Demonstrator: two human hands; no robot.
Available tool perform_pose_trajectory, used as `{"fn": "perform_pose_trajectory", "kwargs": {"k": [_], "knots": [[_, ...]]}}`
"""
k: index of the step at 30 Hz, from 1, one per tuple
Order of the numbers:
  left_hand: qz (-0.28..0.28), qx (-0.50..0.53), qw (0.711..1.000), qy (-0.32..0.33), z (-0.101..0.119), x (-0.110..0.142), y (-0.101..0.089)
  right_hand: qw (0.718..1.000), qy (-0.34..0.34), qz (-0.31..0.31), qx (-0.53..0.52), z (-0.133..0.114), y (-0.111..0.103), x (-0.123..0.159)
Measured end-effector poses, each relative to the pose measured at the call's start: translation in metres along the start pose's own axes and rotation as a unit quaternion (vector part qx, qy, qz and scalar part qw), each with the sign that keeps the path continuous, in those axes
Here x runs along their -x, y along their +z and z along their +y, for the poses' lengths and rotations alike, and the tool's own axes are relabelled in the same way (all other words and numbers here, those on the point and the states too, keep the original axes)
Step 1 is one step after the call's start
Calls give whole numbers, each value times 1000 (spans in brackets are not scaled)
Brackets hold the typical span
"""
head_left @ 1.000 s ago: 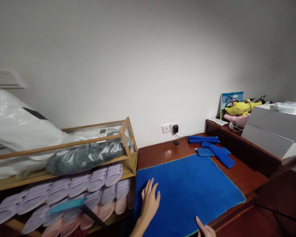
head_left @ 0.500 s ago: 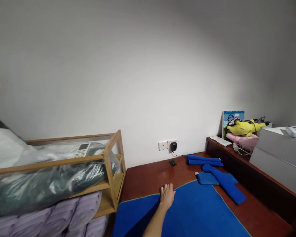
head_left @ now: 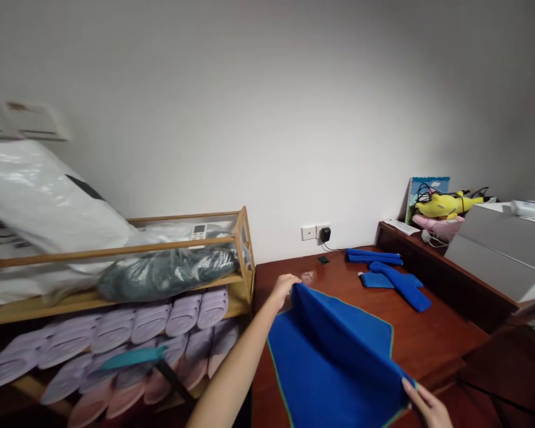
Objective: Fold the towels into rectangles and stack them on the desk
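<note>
A large blue towel (head_left: 334, 351) with a light green edge lies partly on the dark red wooden table (head_left: 432, 327). My left hand (head_left: 284, 289) pinches its far left corner and holds it raised off the table. My right hand (head_left: 425, 404) grips the towel's near right corner at the table's front edge. The cloth sags between the two hands.
Folded and rolled blue towels (head_left: 390, 274) lie at the table's back right. A wall socket with a black plug (head_left: 324, 233) is behind. A wooden rack (head_left: 232, 261) with bagged bedding and rows of slippers (head_left: 129, 333) stands to the left. Grey boxes (head_left: 502, 246) and a yellow plush toy (head_left: 446, 204) sit at the right.
The towel lay flat under my left palm; now both hands hold corners and its far edge is lifted. The camera tilted up, then back down.
</note>
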State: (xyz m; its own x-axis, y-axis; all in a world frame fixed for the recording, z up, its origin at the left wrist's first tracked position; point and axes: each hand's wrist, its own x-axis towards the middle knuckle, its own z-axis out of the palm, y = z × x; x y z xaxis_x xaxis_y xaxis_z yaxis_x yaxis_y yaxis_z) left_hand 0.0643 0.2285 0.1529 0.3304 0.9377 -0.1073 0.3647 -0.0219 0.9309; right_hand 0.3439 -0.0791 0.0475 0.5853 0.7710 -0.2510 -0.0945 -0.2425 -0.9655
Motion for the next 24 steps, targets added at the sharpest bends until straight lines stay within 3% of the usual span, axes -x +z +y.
{"fn": "perform_pose_trajectory", "kwargs": {"k": [4, 8, 13, 18, 24], "knots": [[23, 71, 997, 16, 10, 42, -35, 995, -88, 35, -40, -36, 0, -14], [33, 110, 992, 55, 21, 79, -64, 990, -113, 35, -82, -82, 12, -25], [7, 99, 990, 103, 37, 116, -96, 983, -169, 62, -34, -137, 13, -29], [24, 71, 988, 136, 52, 147, -112, 974, -200, 91, -57, -178, 5, -29], [80, 58, 981, 167, 68, 171, -121, 969, -246, 22, 15, -211, 0, -15]]}}
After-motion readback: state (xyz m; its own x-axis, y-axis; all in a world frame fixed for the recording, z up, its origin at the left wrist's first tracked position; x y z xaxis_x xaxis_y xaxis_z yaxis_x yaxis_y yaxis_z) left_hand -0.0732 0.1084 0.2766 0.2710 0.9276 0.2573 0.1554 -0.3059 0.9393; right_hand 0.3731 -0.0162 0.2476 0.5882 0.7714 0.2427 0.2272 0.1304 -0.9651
